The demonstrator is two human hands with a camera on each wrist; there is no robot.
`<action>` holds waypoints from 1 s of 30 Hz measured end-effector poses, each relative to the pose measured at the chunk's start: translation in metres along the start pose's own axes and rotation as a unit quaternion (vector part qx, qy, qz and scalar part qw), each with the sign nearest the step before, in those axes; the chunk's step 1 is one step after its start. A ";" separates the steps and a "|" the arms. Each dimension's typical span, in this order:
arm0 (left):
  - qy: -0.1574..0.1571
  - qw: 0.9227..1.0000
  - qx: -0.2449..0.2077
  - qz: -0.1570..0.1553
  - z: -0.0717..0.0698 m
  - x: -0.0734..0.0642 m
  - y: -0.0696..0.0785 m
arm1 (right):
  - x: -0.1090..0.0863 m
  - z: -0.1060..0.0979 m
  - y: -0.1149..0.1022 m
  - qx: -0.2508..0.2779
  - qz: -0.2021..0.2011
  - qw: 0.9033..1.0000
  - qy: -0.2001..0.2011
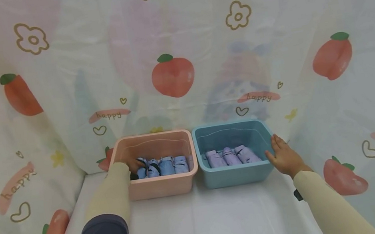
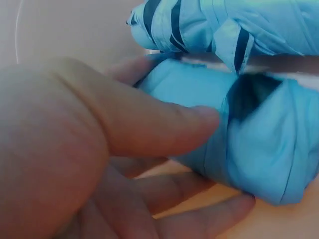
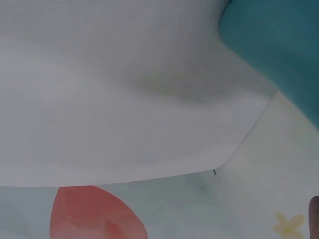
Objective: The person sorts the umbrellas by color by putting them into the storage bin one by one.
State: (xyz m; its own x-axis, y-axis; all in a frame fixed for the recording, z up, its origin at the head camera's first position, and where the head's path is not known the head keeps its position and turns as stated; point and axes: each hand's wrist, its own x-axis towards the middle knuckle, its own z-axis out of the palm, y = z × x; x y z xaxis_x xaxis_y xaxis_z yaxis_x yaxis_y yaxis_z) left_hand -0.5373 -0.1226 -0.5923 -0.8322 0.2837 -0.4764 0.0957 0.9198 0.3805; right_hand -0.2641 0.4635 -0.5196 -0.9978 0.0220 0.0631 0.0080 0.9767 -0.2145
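Observation:
My left hand [image 1: 133, 164] reaches into the pink bin [image 1: 162, 180] at its left end. In the left wrist view the thumb lies across a blue folded umbrella [image 2: 194, 94] and the fingers [image 2: 209, 214] pass along its underside. A dark inner side shows at a fold in its cloth. Beside it lies another blue folded umbrella [image 2: 194, 25] with a dark-striped strap. My right hand [image 1: 285, 157], fingers extended and holding nothing, is at the right rim of the teal bin [image 1: 237, 174]; just one fingertip [image 3: 314, 219] enters the right wrist view.
Several blue folded umbrellas [image 1: 166, 166] lie in a row in the pink bin. Three lilac folded umbrellas [image 1: 230, 156] rest in the teal bin. Both bins stand side by side on a white table [image 1: 203, 220], close to a fruit-patterned curtain [image 1: 179, 110] that also flanks both sides.

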 end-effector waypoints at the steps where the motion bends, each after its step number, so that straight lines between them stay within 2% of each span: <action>1: 0.022 1.000 0.000 -0.012 -0.001 -0.007 0.003 | 0.000 0.000 0.000 0.002 -0.003 1.000 0.000; 4: 0.076 0.996 0.008 -0.041 -0.006 -0.034 0.016 | 0.000 0.000 0.000 0.002 -0.007 1.000 0.002; 5: 0.095 0.994 -0.005 -0.049 -0.007 -0.041 0.019 | 0.001 0.000 0.000 0.003 -0.008 1.000 0.003; 7: 0.113 0.991 -0.025 -0.067 -0.008 -0.058 0.028 | 0.001 0.001 -0.001 0.005 -0.009 1.000 0.004; 9: 0.124 0.988 -0.051 -0.078 -0.008 -0.072 0.033 | 0.001 0.002 -0.002 0.009 -0.009 1.000 0.004; 11: 0.114 0.988 -0.067 -0.077 -0.007 -0.080 0.034 | 0.001 0.003 -0.003 0.013 -0.010 1.000 0.002; 14: 0.101 0.989 -0.079 -0.068 -0.007 -0.083 0.033 | 0.001 0.005 -0.004 0.019 -0.013 1.000 -0.001; 15: 0.106 0.990 -0.065 -0.070 -0.008 -0.082 0.033 | 0.002 0.006 -0.003 0.019 -0.015 1.000 -0.002; 17: 0.081 0.995 -0.032 -0.045 -0.011 -0.079 0.034 | 0.003 0.008 0.000 0.016 -0.019 1.000 -0.001; 19: 0.056 0.998 -0.031 -0.027 -0.017 -0.077 0.036 | 0.005 0.009 0.003 0.011 -0.021 1.000 0.002; 20: 0.031 0.999 -0.022 -0.007 -0.022 -0.079 0.039 | 0.006 0.009 0.004 0.009 -0.022 1.000 0.004; 22: -0.007 0.999 -0.045 0.025 -0.030 -0.086 0.046 | 0.008 0.008 0.006 0.002 -0.023 1.000 0.003; 23: -0.016 0.997 -0.066 0.032 -0.035 -0.093 0.051 | 0.009 0.007 0.006 0.003 -0.023 1.000 0.000; 24: -0.021 0.995 -0.096 0.035 -0.039 -0.098 0.054 | 0.009 0.005 0.006 0.003 -0.024 1.000 -0.005; 26: -0.027 0.991 -0.116 0.067 -0.047 -0.113 0.061 | 0.009 0.002 0.005 0.005 -0.026 1.000 -0.016; 27: -0.017 0.987 -0.136 0.082 -0.049 -0.119 0.063 | 0.009 0.000 0.005 0.002 -0.024 0.999 -0.022; 30: 0.018 0.977 -0.139 0.161 -0.053 -0.133 0.065 | 0.007 -0.003 0.005 -0.003 -0.016 0.999 -0.040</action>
State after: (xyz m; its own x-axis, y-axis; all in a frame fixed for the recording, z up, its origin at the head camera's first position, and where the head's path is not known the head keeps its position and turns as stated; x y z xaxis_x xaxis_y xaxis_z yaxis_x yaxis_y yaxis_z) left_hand -0.4494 -0.1148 -0.4620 -0.8027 0.5318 -0.2699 0.2086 0.6743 0.7084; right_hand -0.2713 0.4691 -0.5176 -0.9996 -0.0258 -0.0074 -0.0237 0.9781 -0.2070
